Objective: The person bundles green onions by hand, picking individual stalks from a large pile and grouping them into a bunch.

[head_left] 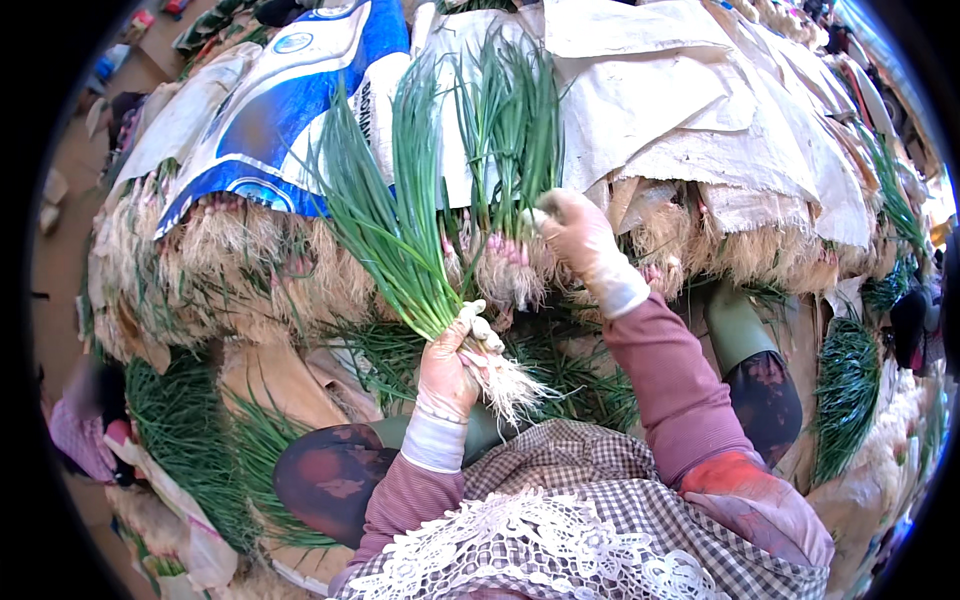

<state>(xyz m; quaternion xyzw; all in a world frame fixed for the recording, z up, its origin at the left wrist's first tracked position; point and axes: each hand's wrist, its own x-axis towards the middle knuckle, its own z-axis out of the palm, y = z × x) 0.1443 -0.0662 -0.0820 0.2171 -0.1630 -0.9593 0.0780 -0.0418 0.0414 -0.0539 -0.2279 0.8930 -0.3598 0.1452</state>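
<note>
My left hand (447, 375), in a white wrist cuff, is closed round the lower stems of a bunch of green onions (400, 262). Its white bulbs and stringy roots stick out to the right of my fist, and the long leaves fan up and away to the left. My right hand (580, 238) is up at the edge of the heap with its fingers curled together. Beside those fingertips, more green onions (508, 130) with pinkish bulbs lie on a white sack. Whatever is between the right fingertips is too small to tell.
A long heap of rooted onions (300, 262) crosses ahead, covered by a blue and white sack (265, 135) and pale sacks (690, 110). Cut green leaves (185, 440) lie at the left, and another pile of leaves (848, 395) at the right. A person (90, 430) sits at far left.
</note>
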